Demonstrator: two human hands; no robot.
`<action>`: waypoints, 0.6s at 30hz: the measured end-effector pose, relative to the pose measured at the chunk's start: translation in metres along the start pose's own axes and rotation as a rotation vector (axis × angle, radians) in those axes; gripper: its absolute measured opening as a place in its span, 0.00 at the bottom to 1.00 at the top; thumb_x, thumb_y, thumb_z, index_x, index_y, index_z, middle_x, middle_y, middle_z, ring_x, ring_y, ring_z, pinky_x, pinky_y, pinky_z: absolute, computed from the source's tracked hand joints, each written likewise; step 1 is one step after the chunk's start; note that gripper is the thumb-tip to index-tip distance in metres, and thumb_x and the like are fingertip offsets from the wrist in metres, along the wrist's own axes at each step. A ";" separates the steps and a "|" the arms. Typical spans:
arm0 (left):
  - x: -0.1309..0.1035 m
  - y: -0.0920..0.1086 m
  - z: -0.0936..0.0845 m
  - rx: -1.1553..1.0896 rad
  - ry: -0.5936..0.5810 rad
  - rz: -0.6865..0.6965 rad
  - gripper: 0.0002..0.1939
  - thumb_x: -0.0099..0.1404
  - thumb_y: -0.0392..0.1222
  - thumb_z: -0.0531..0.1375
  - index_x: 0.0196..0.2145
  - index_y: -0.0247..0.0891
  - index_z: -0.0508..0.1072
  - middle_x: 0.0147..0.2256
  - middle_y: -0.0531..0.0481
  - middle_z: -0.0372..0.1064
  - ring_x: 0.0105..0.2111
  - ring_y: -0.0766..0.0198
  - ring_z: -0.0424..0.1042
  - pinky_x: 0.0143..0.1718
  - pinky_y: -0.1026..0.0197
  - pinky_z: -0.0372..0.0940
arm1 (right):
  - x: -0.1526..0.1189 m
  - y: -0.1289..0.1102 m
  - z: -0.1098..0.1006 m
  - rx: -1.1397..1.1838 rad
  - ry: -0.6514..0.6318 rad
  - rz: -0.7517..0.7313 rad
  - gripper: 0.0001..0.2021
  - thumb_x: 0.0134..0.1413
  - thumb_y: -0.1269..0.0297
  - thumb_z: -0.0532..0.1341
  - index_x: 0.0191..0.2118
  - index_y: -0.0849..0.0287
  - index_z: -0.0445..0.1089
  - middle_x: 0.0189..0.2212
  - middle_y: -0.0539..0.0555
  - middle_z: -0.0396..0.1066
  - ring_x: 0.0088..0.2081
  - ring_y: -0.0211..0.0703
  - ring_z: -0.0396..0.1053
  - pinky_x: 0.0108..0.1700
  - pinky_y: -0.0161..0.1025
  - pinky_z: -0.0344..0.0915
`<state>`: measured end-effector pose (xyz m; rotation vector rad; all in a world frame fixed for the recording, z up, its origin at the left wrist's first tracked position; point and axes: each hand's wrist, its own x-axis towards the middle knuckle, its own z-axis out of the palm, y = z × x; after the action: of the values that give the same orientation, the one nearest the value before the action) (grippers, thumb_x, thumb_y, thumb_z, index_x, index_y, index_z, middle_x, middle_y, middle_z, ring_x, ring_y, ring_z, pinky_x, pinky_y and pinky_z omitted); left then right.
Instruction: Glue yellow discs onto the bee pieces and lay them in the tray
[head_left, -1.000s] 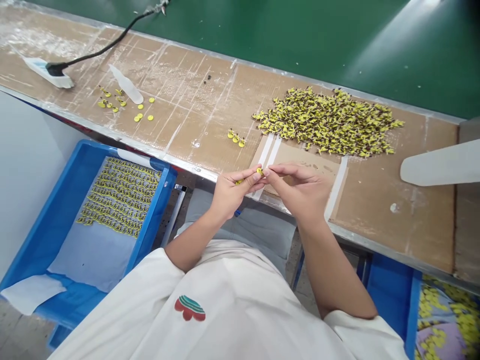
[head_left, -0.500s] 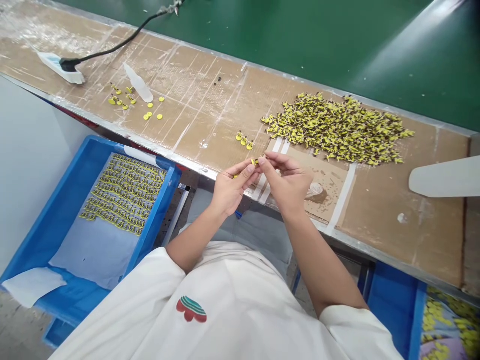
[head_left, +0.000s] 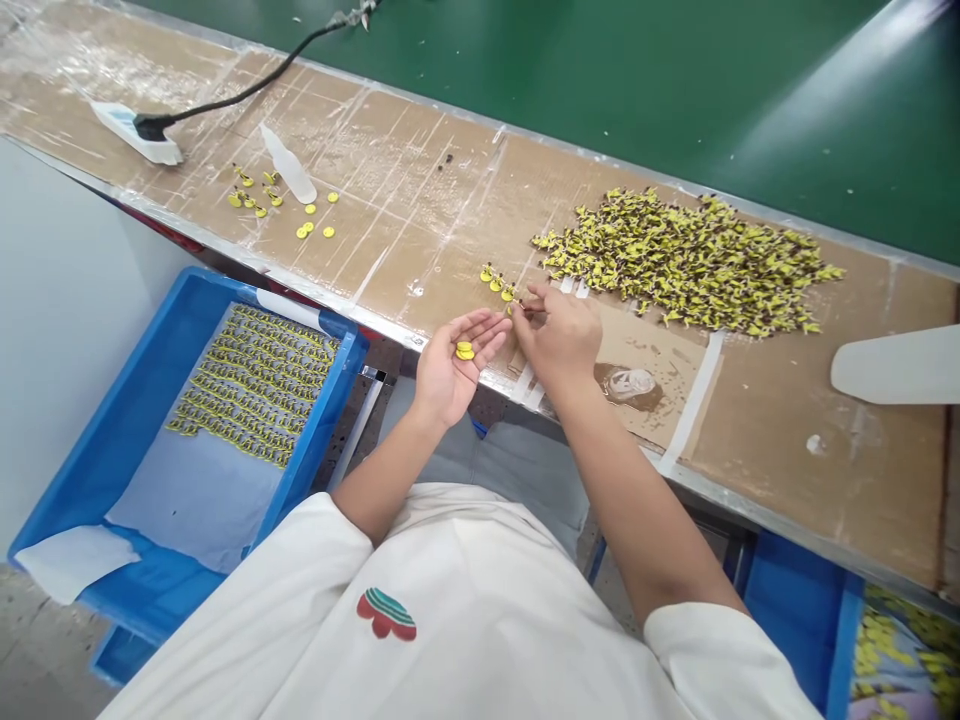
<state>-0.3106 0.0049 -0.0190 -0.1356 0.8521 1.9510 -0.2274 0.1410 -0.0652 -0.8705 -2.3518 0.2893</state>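
Observation:
My left hand is turned palm up over the table's front edge, fingers stretched, with a few small yellow discs lying in it. Just to its right, my right hand is closed in a pinch on a small yellow-and-dark figurine, mostly hidden by the fingers, at the near end of a short row. Standing figurines on yellow disc bases make up that row. A large heap of loose yellow-and-dark figurines lies beyond my right hand.
A white pointed bottle lies near loose discs and more based figurines. A white power strip is at far left. A blue tray below holds rows of figurines. On cardboard sits a wet whitish blob; a white object is at right.
My hands have parted. The left has opened flat, showing discs in its palm, while the right has carried the figurine to the end of the short row.

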 end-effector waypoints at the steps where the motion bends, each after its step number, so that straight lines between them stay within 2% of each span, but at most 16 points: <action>1: 0.000 0.000 0.001 -0.007 -0.001 -0.010 0.15 0.69 0.38 0.53 0.39 0.29 0.78 0.43 0.37 0.80 0.56 0.53 0.75 0.61 0.54 0.66 | 0.000 0.001 0.000 -0.011 0.001 -0.011 0.14 0.62 0.58 0.61 0.48 0.60 0.74 0.37 0.57 0.81 0.42 0.52 0.77 0.49 0.49 0.66; 4: 0.000 0.001 0.001 -0.013 -0.024 -0.019 0.14 0.69 0.37 0.53 0.38 0.28 0.78 0.41 0.38 0.80 0.55 0.53 0.75 0.60 0.55 0.66 | -0.001 0.002 -0.002 -0.028 0.035 -0.047 0.14 0.60 0.58 0.63 0.47 0.60 0.74 0.38 0.57 0.81 0.42 0.52 0.77 0.48 0.49 0.66; 7: -0.003 0.000 0.001 -0.008 -0.028 0.004 0.15 0.69 0.38 0.53 0.38 0.28 0.78 0.42 0.37 0.80 0.55 0.53 0.75 0.61 0.55 0.65 | -0.008 -0.005 -0.015 -0.016 0.169 -0.114 0.14 0.59 0.57 0.65 0.47 0.60 0.74 0.40 0.57 0.81 0.46 0.53 0.76 0.50 0.49 0.67; 8: -0.004 -0.001 0.001 -0.007 -0.025 0.016 0.15 0.69 0.38 0.53 0.39 0.29 0.78 0.44 0.37 0.80 0.56 0.53 0.75 0.61 0.54 0.65 | -0.013 -0.010 -0.021 0.007 0.226 -0.141 0.13 0.59 0.57 0.65 0.46 0.59 0.75 0.40 0.56 0.81 0.45 0.52 0.77 0.50 0.48 0.67; 10: -0.008 -0.003 0.002 -0.009 -0.032 0.041 0.15 0.69 0.38 0.52 0.41 0.30 0.77 0.46 0.38 0.79 0.57 0.53 0.74 0.62 0.54 0.64 | -0.026 -0.023 -0.034 0.106 0.300 -0.178 0.12 0.57 0.59 0.68 0.46 0.57 0.75 0.36 0.53 0.81 0.34 0.45 0.76 0.43 0.43 0.69; 12: -0.012 -0.005 0.004 -0.023 -0.069 0.058 0.15 0.70 0.38 0.52 0.42 0.30 0.77 0.48 0.39 0.78 0.57 0.53 0.74 0.62 0.54 0.63 | -0.040 -0.036 -0.044 0.243 0.253 -0.179 0.15 0.55 0.60 0.70 0.47 0.58 0.76 0.33 0.51 0.81 0.23 0.37 0.68 0.32 0.37 0.67; 13: -0.014 -0.007 0.005 -0.033 -0.092 0.057 0.15 0.70 0.37 0.51 0.43 0.30 0.77 0.49 0.40 0.78 0.57 0.53 0.74 0.63 0.54 0.63 | -0.046 -0.041 -0.047 0.279 0.202 -0.171 0.15 0.54 0.60 0.71 0.47 0.58 0.76 0.33 0.51 0.81 0.20 0.35 0.66 0.29 0.36 0.65; 15: -0.018 -0.010 0.007 -0.043 -0.126 0.047 0.15 0.69 0.37 0.51 0.44 0.31 0.76 0.51 0.40 0.77 0.58 0.55 0.73 0.64 0.55 0.61 | -0.057 -0.048 -0.050 0.318 0.109 -0.134 0.16 0.54 0.58 0.71 0.46 0.58 0.77 0.32 0.52 0.81 0.19 0.33 0.64 0.27 0.35 0.64; 18: -0.022 -0.015 0.010 -0.010 -0.127 0.026 0.15 0.69 0.36 0.50 0.44 0.33 0.76 0.53 0.41 0.76 0.59 0.56 0.72 0.65 0.54 0.59 | -0.065 -0.048 -0.050 0.367 0.053 -0.048 0.14 0.54 0.58 0.71 0.45 0.57 0.79 0.30 0.51 0.80 0.20 0.33 0.64 0.26 0.34 0.63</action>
<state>-0.2841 -0.0008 -0.0098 -0.0065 0.7637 1.9656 -0.1833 0.0618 -0.0372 -0.6352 -2.1712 0.6462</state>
